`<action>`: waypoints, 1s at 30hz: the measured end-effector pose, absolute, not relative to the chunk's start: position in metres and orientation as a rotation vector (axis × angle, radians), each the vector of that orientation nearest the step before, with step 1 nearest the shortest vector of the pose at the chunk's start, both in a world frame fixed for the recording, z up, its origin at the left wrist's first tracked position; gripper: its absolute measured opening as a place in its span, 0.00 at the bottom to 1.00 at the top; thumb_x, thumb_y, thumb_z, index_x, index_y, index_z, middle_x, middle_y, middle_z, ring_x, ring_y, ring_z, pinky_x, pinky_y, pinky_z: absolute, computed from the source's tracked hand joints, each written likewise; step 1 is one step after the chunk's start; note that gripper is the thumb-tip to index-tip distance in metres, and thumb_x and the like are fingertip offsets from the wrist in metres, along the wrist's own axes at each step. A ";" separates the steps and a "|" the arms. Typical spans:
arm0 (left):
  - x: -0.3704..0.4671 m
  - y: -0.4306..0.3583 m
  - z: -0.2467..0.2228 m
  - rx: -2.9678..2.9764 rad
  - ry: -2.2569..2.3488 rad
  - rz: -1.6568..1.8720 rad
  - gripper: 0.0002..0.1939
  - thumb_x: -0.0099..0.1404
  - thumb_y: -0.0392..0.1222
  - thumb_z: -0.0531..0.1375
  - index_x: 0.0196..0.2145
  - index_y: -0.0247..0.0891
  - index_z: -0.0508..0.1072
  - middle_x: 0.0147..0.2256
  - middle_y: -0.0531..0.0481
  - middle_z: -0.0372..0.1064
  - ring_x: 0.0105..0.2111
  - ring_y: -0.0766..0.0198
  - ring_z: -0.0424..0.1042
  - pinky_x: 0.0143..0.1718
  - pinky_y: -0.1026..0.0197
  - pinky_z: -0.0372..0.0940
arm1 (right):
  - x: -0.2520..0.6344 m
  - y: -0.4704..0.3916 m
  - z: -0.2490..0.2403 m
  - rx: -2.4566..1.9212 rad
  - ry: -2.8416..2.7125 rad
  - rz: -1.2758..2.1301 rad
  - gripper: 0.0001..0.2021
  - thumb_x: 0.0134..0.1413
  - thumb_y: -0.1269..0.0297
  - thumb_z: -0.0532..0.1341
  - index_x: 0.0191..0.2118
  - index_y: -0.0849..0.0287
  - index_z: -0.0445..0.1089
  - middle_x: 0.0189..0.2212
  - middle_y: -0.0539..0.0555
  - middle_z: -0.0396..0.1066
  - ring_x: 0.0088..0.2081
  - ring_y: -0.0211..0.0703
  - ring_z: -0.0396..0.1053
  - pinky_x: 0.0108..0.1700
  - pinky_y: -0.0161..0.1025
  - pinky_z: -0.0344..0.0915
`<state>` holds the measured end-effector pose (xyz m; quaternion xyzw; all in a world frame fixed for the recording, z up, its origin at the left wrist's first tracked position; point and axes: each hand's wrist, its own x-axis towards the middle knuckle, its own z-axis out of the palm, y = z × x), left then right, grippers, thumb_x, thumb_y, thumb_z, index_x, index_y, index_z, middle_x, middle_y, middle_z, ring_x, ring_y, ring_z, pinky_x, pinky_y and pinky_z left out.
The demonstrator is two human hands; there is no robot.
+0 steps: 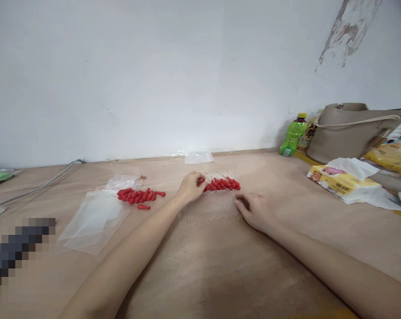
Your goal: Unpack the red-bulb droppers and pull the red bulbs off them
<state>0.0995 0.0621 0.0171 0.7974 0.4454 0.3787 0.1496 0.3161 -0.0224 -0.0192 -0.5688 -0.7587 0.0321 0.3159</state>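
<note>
My left hand [191, 188] touches red bulbs [222, 184], my right hand [256, 211] nears clear tubes [212, 206]; whether my fingers pinch, I can't tell

**Bare as far as my view reaches**

My left hand [191, 188] and my right hand [257, 212] are both bare, with slender fingers [200, 177] and narrow wrists [179, 200]. My left forearm [134, 254] and my right forearm [333, 262] are bare too, slim and smooth in outline, each broadening gradually away from the hand. My fingernails are too small to make out.
</note>
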 end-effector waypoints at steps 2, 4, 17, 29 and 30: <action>0.091 0.055 0.015 2.204 1.358 1.200 0.05 0.55 0.37 0.56 0.29 0.35 0.70 0.32 0.47 0.67 0.31 0.64 0.69 0.36 0.59 0.66 | 0.317 -0.021 -0.020 -1.497 -1.948 0.122 0.10 0.52 0.66 0.52 0.39 0.60 0.65 0.36 0.55 0.72 0.37 0.43 0.69 0.40 0.40 0.60; 0.077 0.041 0.013 2.123 1.401 1.281 0.06 0.56 0.37 0.54 0.30 0.34 0.69 0.32 0.46 0.68 0.32 0.63 0.70 0.36 0.59 0.67 | 0.317 -0.021 -0.020 -1.501 -1.900 0.121 0.10 0.52 0.65 0.52 0.39 0.60 0.64 0.37 0.56 0.71 0.37 0.43 0.69 0.39 0.39 0.61; 0.025 -0.055 -0.005 2.050 0.985 1.197 0.02 0.59 0.38 0.54 0.29 0.37 0.65 0.31 0.47 0.69 0.32 0.66 0.71 0.32 0.63 0.68 | 0.267 -0.050 -0.002 -0.815 -2.223 -0.303 0.19 0.51 0.56 0.57 0.48 0.56 0.64 0.47 0.58 0.66 0.50 0.48 0.61 0.54 0.52 0.50; 0.037 -0.059 0.001 2.702 1.000 1.022 0.17 0.58 0.40 0.58 0.46 0.39 0.67 0.46 0.44 0.67 0.48 0.57 0.65 0.49 0.52 0.62 | 0.253 -0.053 -0.009 -0.736 -2.184 -0.293 0.06 0.55 0.68 0.55 0.31 0.56 0.69 0.31 0.48 0.73 0.38 0.38 0.66 0.52 0.47 0.50; 0.039 -0.058 0.000 2.806 0.958 1.044 0.16 0.58 0.40 0.58 0.45 0.40 0.68 0.45 0.45 0.68 0.49 0.56 0.65 0.50 0.51 0.61 | 0.253 -0.054 -0.008 -0.720 -2.190 -0.293 0.06 0.55 0.68 0.55 0.32 0.56 0.69 0.31 0.48 0.73 0.38 0.38 0.66 0.52 0.46 0.50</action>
